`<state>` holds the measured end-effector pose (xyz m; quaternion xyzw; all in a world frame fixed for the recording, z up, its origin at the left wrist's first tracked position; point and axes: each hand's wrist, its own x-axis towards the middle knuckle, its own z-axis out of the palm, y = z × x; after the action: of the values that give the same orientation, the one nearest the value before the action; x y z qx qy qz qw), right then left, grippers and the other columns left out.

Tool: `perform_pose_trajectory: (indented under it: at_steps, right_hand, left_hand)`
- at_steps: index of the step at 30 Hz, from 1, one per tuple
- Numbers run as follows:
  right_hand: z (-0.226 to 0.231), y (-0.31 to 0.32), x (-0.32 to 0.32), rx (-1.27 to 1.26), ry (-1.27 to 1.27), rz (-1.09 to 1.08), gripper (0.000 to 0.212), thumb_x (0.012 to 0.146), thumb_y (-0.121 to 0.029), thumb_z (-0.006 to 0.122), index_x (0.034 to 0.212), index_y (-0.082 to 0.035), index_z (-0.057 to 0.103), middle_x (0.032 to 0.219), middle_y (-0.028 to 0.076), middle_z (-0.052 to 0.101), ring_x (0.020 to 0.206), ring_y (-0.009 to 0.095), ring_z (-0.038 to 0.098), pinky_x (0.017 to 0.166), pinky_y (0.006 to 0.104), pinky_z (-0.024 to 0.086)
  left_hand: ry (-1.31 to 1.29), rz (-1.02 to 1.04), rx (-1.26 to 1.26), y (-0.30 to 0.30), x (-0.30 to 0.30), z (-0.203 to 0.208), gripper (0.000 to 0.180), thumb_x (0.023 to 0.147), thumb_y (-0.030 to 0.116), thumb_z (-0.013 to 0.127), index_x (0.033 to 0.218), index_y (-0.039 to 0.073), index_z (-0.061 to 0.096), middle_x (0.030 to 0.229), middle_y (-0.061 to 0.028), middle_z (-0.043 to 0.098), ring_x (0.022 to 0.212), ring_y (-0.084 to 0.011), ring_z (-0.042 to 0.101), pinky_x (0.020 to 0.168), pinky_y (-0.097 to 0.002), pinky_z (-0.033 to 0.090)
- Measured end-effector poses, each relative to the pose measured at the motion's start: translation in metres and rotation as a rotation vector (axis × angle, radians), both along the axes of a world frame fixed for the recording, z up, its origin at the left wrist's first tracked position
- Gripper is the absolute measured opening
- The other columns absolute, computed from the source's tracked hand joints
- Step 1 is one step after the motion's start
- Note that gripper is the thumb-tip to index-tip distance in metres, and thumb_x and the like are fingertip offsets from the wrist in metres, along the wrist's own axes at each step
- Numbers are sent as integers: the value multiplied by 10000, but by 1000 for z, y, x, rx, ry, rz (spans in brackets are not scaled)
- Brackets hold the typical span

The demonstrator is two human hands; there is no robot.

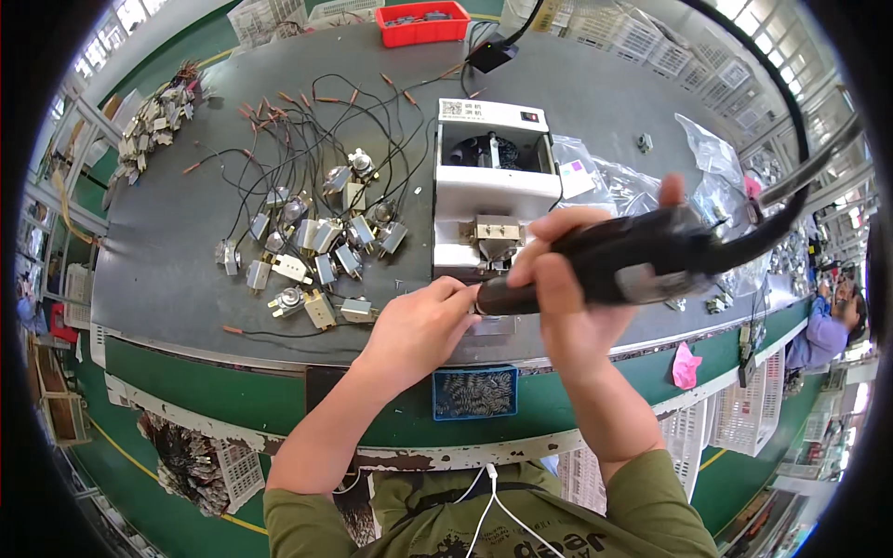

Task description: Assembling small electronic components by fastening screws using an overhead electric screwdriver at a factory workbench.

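My right hand [577, 321] is wrapped round a black electric screwdriver [633, 251], held tilted with its nose toward the left. At that nose my left hand [419, 325] has its fingertips pinched together; whatever lies between them is hidden. Just beyond both hands stands a white screw feeder machine [496, 195] with an open top. A small metal block-shaped part [496, 234] rests at its front. Left of the machine lies a loose group of switch-like metal and white parts [326, 237], many with black leads ending in copper-coloured tips.
A blue tray [474, 393] of small metal pieces sits at the near edge. Far back stands a red bin [423, 23]. More parts are heaped at the left edge [153, 126]. Clear plastic bags [633, 186] lie right of the machine. Another person [823, 321] is at far right.
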<state>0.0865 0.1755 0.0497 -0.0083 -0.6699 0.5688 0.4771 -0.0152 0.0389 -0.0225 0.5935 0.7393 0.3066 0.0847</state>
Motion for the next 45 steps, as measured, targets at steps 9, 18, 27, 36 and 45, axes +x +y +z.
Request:
perform_pose_trajectory:
  at_steps: [9,18,27,36,45]
  right_hand:
    - [-20,11,27,811,-141,-709,915,903,-154,717,1580,-131,102,1240,202,605,1053,267,607,920,408,486]
    - [-89,0,53,806,-772,-279,306,813,-88,746,1112,-58,689,1086,85,652,932,271,615,823,393,497]
    - [-84,6,74,426,-514,-127,261,751,62,739,981,-35,661,960,96,701,840,276,674,746,364,551]
    - [-91,24,105,-55,-619,-145,155,869,92,676,1011,29,673,1000,100,721,924,140,680,843,277,555]
    - [-95,41,107,-1039,-270,180,221,1048,-235,481,969,-51,573,970,144,644,834,211,597,730,342,493]
  left_hand:
    - [-162,129,-80,-39,-9,25,358,867,175,725,1220,147,672,941,-64,648,738,-254,639,656,-362,523]
    - [-204,81,-87,-42,-5,15,368,858,168,737,1221,132,681,940,-66,645,717,-223,612,651,-330,508]
    - [-199,96,-102,-39,-5,14,376,846,163,750,1213,116,684,931,-69,644,690,-203,590,647,-319,502]
    - [-201,71,-90,-41,0,11,382,832,159,762,1204,110,688,942,-70,651,707,-205,606,657,-319,511]
    - [-236,87,-122,-37,3,11,394,831,160,766,1214,117,688,935,-57,644,682,-190,574,650,-307,497]
